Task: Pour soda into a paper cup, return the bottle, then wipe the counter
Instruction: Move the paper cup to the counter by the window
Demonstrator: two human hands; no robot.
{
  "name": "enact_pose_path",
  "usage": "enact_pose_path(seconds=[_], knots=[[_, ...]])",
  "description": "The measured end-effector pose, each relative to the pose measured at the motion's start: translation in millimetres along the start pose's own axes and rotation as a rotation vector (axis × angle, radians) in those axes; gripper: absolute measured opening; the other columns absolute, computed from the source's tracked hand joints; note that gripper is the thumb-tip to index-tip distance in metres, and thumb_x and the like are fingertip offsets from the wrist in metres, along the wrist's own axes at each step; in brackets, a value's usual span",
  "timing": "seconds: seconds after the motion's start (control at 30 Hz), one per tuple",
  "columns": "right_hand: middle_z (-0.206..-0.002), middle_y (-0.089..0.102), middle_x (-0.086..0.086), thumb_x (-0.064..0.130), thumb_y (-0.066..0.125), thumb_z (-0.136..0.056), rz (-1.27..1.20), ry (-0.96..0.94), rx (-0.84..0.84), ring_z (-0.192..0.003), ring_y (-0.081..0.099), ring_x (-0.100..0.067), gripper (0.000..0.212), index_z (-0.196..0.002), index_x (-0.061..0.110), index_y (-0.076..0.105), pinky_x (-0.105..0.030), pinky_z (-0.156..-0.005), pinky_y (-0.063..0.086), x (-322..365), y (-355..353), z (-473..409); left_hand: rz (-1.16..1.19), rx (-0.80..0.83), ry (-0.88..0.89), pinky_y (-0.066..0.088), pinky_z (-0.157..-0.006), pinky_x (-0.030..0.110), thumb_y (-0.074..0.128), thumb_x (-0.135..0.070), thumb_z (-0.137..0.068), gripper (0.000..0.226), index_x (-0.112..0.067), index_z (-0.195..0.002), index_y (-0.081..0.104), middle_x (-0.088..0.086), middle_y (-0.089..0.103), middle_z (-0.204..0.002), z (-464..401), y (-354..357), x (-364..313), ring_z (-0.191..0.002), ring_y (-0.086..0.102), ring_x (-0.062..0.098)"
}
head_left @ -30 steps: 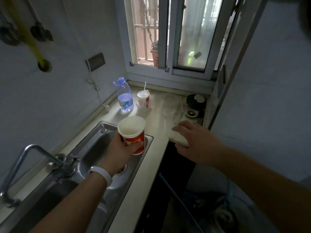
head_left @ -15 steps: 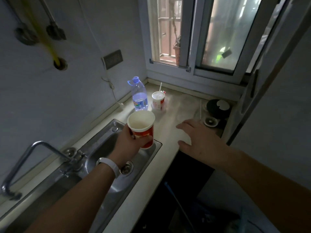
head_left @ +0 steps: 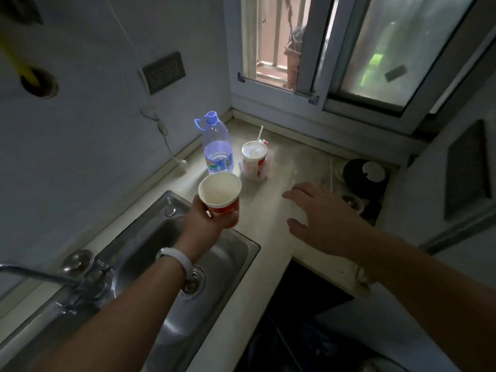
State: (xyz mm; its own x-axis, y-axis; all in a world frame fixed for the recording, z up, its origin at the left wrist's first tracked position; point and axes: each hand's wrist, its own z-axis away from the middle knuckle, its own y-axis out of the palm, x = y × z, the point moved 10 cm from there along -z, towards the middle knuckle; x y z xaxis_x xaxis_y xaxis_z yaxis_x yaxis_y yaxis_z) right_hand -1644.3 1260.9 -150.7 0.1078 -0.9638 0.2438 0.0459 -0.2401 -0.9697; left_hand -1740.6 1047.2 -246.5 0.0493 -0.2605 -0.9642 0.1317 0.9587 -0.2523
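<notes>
My left hand [head_left: 205, 224] grips a red paper cup [head_left: 221, 196] with a white inside, upright and empty-looking, above the far corner of the steel sink [head_left: 236, 253]. A clear plastic bottle [head_left: 217, 146] with a blue cap stands capped on the counter [head_left: 271, 210] just beyond the cup, partly filled with clear liquid. My right hand [head_left: 322, 213] hovers over the counter with fingers spread and relaxed, holding nothing, to the right of the cup.
A second lidded cup with a straw [head_left: 254, 159] stands right of the bottle. Dark round items [head_left: 362, 178] sit at the counter's far right. A faucet [head_left: 53, 277] rises at the sink's left. A window [head_left: 322, 49] lies beyond; dark open space [head_left: 295, 318] drops below the counter edge.
My left hand has carried the cup forward from over the sink toward the bottle. My right hand has moved further in over the counter. The view has tilted closer to the corner.
</notes>
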Motion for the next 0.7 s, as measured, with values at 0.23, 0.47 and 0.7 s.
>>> enact_pose_path(seconds=[0.23,0.47,0.7], knots=[[-0.145,0.039,0.003,0.046,0.054,-0.090,0.021,0.017,0.044,-0.129,0.040,-0.019,0.057,-0.141,0.028,0.038,-0.039,-0.097,0.043,-7,20,-60,0.071,-0.001,-0.023,0.050,-0.062,0.008,0.079,0.016,-0.068,0.068,-0.002,-0.128,0.050,0.004,0.065,-0.106,-77,12,37,-0.079,0.065,-0.009],[-0.145,0.041,0.003,0.045,0.056,-0.090,0.004,0.022,0.083,-0.126,0.045,-0.020,0.056,-0.141,0.028,0.041,-0.031,-0.092,0.044,-15,46,-100,-0.005,0.039,-0.063,0.057,-0.092,0.041,0.093,-0.028,-0.051,0.080,-0.016,-0.123,0.059,0.002,0.071,-0.115,-146,27,88,-0.107,0.068,0.018],[-0.134,0.054,-0.003,0.033,0.064,-0.087,-0.045,0.022,0.059,-0.112,0.054,-0.021,0.048,-0.133,0.019,0.054,-0.025,-0.080,0.036,-19,66,-119,-0.037,-0.083,-0.098,0.045,-0.088,0.022,0.093,-0.018,-0.060,0.070,-0.025,-0.113,0.048,-0.002,0.064,-0.113,-164,40,106,-0.104,0.062,0.013]])
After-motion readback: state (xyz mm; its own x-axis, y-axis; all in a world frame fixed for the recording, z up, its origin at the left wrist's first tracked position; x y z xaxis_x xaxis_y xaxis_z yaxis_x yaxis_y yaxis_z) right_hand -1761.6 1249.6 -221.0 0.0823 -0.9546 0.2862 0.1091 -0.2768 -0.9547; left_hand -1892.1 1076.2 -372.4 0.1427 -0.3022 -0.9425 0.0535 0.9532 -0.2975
